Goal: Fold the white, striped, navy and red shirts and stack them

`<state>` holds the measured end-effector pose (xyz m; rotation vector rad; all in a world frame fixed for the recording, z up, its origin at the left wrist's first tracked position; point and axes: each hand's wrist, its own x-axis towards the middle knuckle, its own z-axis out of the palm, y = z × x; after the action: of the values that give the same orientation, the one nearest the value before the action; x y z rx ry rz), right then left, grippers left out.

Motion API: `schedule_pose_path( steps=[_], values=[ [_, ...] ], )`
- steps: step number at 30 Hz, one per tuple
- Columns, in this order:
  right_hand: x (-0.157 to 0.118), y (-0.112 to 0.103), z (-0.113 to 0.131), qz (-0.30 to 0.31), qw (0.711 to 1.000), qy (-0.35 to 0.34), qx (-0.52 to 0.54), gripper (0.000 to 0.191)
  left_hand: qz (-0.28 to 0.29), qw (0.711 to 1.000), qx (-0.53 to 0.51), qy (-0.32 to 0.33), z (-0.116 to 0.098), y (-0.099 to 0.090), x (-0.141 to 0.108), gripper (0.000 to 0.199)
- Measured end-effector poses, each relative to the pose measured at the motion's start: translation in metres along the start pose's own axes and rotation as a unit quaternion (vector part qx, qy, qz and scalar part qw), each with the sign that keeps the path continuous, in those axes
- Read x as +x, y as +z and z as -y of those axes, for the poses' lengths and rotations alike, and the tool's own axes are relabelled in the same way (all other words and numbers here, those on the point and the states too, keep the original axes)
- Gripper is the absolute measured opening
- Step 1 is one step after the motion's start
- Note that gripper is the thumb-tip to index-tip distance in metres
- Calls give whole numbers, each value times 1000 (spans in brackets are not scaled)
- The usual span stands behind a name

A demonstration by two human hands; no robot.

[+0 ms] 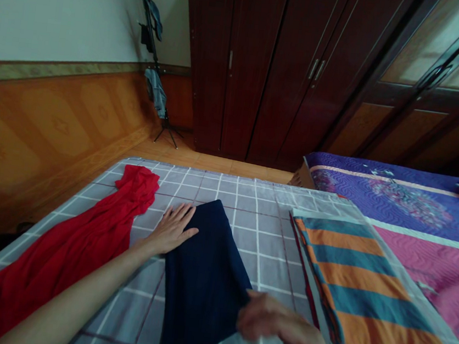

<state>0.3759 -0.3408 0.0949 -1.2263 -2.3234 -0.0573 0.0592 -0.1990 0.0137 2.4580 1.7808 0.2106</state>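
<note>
On the grey checked cloth [273,226] lies navy fabric [204,285], probably light, soft, best taken by its edges; left hand [173,231] flat atop, grip spread; right hand [288,330] blurred, grip impossible to tell.

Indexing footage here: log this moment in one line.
left hand: on navy cloth | right hand: blurred, by its right edge | red cloth: left | striped cloth: right
</note>
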Motion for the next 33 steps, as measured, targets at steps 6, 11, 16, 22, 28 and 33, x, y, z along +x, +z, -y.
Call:
schedule_pose_path(
  steps=[6, 11, 16, 22, 28, 33],
  values=[
    [7, 61, -25, 42, 993, 112, -3, 28, -63, 996, 2, -57, 10, -13, 1, 45],
    [11, 61, -19, 167, 965, 199, -15, 20, -18, 996, -51, -66, 15, -29, 21, 26],
    [25, 57, -6, 211, 947, 243, 2, 16, -3, 992, -124, -35, 4, -27, 52, 32],
    [29, 59, -3, 219, 922, 316, 46, 15, 38, 975, -215, -25, -11, -17, 90, 45],
    [27, 64, 5, 214, 907, 352, 85, 16, 130, 942, -311, -7, -6, -21, 100, 37],
    [27, 63, 5, 185, 894, 380, 147, 16, 147, 918, -367, 18, -5, -27, 90, 36]
  ],
)
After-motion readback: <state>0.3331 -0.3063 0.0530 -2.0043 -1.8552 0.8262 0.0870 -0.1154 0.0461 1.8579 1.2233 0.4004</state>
